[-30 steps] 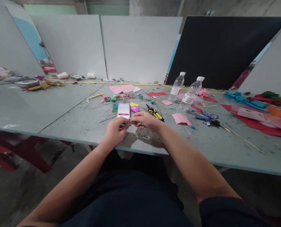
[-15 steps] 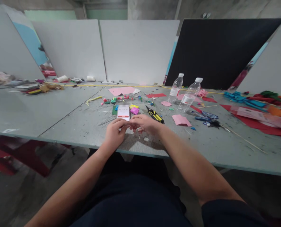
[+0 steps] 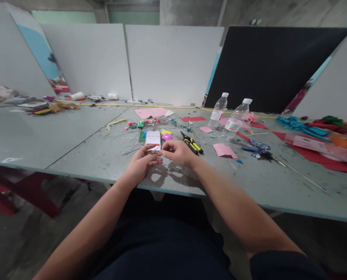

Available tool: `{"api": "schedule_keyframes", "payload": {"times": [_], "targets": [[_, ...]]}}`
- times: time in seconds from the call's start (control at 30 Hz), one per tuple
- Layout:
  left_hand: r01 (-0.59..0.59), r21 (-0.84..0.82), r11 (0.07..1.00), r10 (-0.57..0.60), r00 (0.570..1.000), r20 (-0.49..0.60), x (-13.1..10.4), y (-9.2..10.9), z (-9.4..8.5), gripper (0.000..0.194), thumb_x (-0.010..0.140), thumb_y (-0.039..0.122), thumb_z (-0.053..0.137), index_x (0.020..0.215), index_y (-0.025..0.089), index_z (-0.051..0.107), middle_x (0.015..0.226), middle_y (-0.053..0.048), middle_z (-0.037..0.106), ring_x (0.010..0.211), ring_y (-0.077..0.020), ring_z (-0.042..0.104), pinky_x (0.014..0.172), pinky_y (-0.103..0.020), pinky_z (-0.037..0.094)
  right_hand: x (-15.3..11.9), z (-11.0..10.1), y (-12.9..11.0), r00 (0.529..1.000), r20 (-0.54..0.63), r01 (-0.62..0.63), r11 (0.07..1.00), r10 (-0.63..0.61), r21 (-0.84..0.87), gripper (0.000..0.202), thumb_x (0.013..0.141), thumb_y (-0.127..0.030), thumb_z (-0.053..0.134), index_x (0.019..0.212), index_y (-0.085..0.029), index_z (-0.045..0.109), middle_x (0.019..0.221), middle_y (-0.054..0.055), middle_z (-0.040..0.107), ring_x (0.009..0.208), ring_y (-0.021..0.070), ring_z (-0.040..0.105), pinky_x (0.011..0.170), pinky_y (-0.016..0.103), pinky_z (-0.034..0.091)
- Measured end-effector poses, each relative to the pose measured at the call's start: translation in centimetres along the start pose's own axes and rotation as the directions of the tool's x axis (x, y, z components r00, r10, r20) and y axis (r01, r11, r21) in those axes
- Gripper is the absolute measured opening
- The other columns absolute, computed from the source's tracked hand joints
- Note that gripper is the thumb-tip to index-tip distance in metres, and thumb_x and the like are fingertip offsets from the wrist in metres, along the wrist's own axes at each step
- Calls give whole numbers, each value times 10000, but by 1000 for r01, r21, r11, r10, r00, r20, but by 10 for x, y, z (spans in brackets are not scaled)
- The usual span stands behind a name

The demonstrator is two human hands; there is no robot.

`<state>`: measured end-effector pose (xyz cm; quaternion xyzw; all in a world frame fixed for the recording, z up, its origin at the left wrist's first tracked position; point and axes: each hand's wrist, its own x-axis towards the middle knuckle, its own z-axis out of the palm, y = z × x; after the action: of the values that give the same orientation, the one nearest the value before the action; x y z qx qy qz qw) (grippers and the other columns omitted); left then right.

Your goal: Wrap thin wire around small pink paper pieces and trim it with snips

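We bring our left hand [image 3: 141, 162] and right hand [image 3: 177, 152] together just in front of the phone [image 3: 153, 139], fingertips meeting over the table [image 3: 83, 147]. Both pinch something thin between them, seemingly a wire running left to right, but it is too small to make out. The black-and-yellow cutters [image 3: 192, 142] lie right of the phone, nearer our right hand.

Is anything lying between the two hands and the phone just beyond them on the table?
Nothing visible. The left hand and right hand meet fingertip to fingertip right at the near edge of the phone; what they pinch is too small to tell.
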<state>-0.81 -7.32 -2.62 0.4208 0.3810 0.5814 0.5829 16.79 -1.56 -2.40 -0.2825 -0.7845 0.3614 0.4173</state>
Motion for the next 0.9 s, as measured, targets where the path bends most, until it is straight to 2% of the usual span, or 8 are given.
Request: {"api": "schedule_keyframes", "payload": {"times": [0.07,0.13,0.33,0.43,0.63,0.9], "targets": [[35,-38,999,-36,999,-22,-1,2,1,301,717,170,817,995,137,709,776,-37,729,653,-124,705,712,-263,605,-2,1,-1,998,16,65,996,-64,-60,253,814,-420,699,734,-197,609,673,-14,582,608,115,495,572,263,417],[43,-38,998,-45,998,-46,-1,4,2,245,718,202,854,916,132,727,758,-34,730,637,-112,694,685,-242,596,-3,1,-3,991,37,129,986,-126,-107,243,842,-405,689,737,-201,607,701,0,603,640,128,523,599,273,452],[17,-17,1000,-17,1000,-3,-1,3,1,401,516,328,1002,769,129,763,729,-16,728,635,-76,650,629,-180,542,-5,-1,-6,959,133,269,955,-252,-129,159,883,-335,663,799,-200,656,853,53,710,793,166,636,696,298,538],[1,-8,1000,-1,1000,13,-1,3,1,434,487,392,1010,736,141,758,710,-5,718,626,-71,628,619,-178,526,-5,-3,-7,959,144,265,954,-245,-139,166,893,-350,691,835,-194,693,892,60,744,802,165,657,677,287,529],[-14,13,1000,15,1000,-21,-2,4,2,378,507,354,992,727,163,751,735,-8,725,659,-94,631,641,-209,524,-4,-4,-5,967,127,235,963,-219,-131,254,901,-433,732,847,-185,741,862,59,761,756,156,653,655,281,502],[-74,93,993,78,996,-44,-1,1,-1,336,574,357,961,756,165,754,726,-21,722,655,-111,628,680,-253,528,-1,-1,0,991,89,102,994,-104,26,355,836,-527,774,792,-177,737,725,32,693,648,136,572,599,288,439]]}}
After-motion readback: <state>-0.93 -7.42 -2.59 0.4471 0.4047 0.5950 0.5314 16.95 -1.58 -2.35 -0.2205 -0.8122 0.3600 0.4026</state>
